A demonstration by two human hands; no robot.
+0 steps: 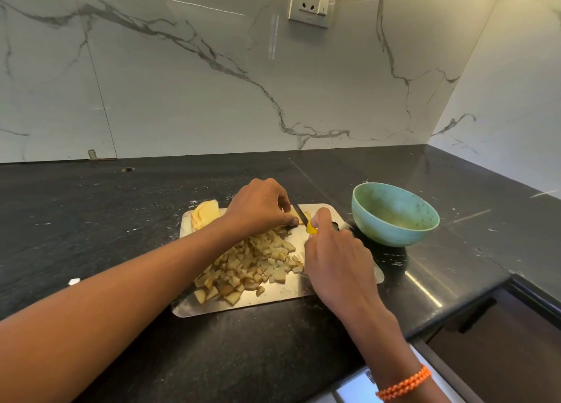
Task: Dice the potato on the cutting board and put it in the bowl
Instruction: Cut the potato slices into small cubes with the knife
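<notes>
A steel cutting board [273,302] lies on the black counter. A heap of diced potato [252,266] covers its middle. Several potato slices [205,214] sit at its far left corner. At the far edge, my left hand [258,205] pinches a small potato piece [299,216] with curled fingers. My right hand [337,263] grips a knife by its yellow handle [311,228]; the blade [300,212] rests across that piece. A green bowl [394,214] stands just right of the board, with only a pale residue showing inside.
The counter's front edge runs diagonally at the lower right, with a dark drawer [501,342] below it. Marble walls meet in a corner at the back right. A wall socket [312,2] sits high above. A small white scrap [74,280] lies left of the board.
</notes>
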